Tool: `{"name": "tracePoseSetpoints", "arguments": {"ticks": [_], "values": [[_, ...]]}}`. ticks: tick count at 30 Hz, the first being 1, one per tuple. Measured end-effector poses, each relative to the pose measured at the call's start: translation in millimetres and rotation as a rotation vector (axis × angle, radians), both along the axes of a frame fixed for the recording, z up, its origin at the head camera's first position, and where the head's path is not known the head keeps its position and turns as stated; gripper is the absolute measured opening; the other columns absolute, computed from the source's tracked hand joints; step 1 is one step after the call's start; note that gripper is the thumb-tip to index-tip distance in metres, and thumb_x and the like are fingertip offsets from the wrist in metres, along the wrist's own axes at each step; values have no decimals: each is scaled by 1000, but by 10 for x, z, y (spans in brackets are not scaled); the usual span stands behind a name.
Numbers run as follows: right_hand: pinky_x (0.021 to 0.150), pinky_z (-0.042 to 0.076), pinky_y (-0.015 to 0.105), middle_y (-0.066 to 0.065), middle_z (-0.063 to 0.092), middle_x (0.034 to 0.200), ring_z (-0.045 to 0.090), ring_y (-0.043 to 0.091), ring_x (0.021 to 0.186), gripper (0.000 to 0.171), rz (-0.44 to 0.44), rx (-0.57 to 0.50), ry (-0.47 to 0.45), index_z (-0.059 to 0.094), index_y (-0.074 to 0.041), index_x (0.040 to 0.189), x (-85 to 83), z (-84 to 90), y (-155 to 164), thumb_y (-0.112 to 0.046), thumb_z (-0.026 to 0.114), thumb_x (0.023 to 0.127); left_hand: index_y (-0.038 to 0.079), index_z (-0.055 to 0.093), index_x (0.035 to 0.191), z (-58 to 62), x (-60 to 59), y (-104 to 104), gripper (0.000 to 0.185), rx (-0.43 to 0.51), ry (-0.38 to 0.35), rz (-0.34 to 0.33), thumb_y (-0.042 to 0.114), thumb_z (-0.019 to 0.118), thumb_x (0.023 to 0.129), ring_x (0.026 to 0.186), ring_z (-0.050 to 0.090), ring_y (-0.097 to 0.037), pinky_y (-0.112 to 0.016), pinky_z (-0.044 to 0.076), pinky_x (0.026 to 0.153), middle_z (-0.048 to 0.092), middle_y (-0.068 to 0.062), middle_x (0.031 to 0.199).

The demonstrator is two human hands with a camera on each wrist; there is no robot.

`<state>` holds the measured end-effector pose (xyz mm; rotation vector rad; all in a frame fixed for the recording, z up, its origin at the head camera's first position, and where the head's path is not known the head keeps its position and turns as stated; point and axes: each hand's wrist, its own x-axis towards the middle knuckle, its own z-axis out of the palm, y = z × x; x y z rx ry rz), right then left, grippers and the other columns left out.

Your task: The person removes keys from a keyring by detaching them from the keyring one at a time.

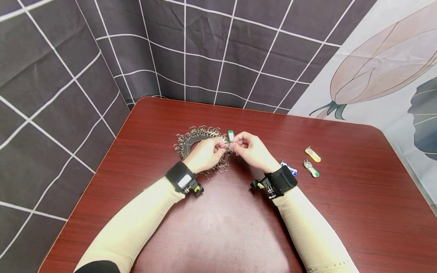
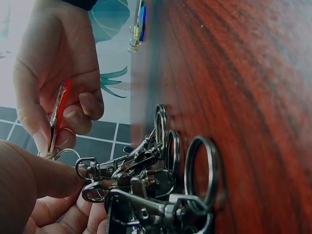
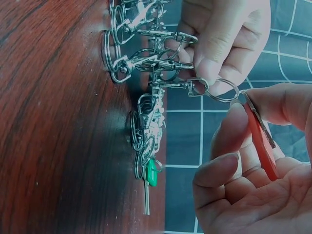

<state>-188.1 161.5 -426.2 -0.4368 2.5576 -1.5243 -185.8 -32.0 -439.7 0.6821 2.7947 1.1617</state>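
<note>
My left hand (image 1: pixel 221 146) pinches a small split ring (image 3: pixel 222 90) that hangs on a metal swivel clasp (image 3: pixel 181 86) from the pile. My right hand (image 1: pixel 238 145) pinches a red key tag (image 3: pixel 261 142) between thumb and fingers, and the tag's metal end meets that ring. Both hands are just above the right edge of a heap of metal rings and clasps (image 1: pixel 197 139) on the red-brown table (image 1: pixel 341 212). In the left wrist view the red key tag (image 2: pixel 61 113) shows edge-on in the right hand, above the clasps (image 2: pixel 141 178).
A green key tag (image 1: pixel 231 135) lies at the heap's right edge, just beyond my fingers. To the right lie a yellow tag (image 1: pixel 312 154), a green tag with a ring (image 1: pixel 311 168) and a blue tag (image 1: pixel 291 169) partly hidden by my right wrist. Curtains hang behind the table.
</note>
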Motion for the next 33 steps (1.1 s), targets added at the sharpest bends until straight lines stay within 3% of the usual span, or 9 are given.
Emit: {"name": "tracePoseSetpoints", "arguments": {"ticks": [8, 16, 20, 28, 33], "values": [[57, 45, 21, 10, 63, 80, 56, 11, 63, 12, 10, -43, -19, 60, -1, 96, 4, 6, -6, -8, 66, 89, 15, 60, 94, -13, 5, -2, 4, 7, 12, 23, 14, 62, 90, 76, 57, -10, -24, 48, 68, 60, 5, 83], [57, 46, 21, 21, 65, 85, 60, 36, 70, 12, 30, 12, -33, 60, -1, 97, -6, -56, 16, -8, 66, 89, 16, 59, 95, -19, 15, 3, 5, 13, 7, 77, 13, 61, 91, 76, 57, -11, -27, 47, 67, 59, 3, 82], [55, 44, 20, 22, 64, 84, 59, 41, 70, 11, 38, 43, -21, 60, 2, 98, 6, -48, 14, -5, 65, 89, 15, 58, 96, -12, 18, 6, 6, 26, 18, 94, 12, 60, 91, 77, 57, -11, -28, 48, 69, 59, 2, 84], [58, 43, 19, 15, 62, 79, 54, 14, 63, 10, 61, 96, -19, 60, 8, 96, 192, 274, -97, 1, 62, 88, 14, 57, 96, -11, 11, 13, 7, 68, 40, 83, 10, 60, 91, 79, 57, -12, -27, 48, 70, 59, 2, 85], [58, 44, 21, 13, 62, 77, 54, 10, 62, 9, 78, 100, -8, 60, 6, 95, 205, 289, -101, 1, 62, 88, 11, 60, 98, -9, -4, 22, 7, 83, 51, 74, 10, 59, 92, 81, 57, -11, -26, 48, 72, 59, 2, 87]]}}
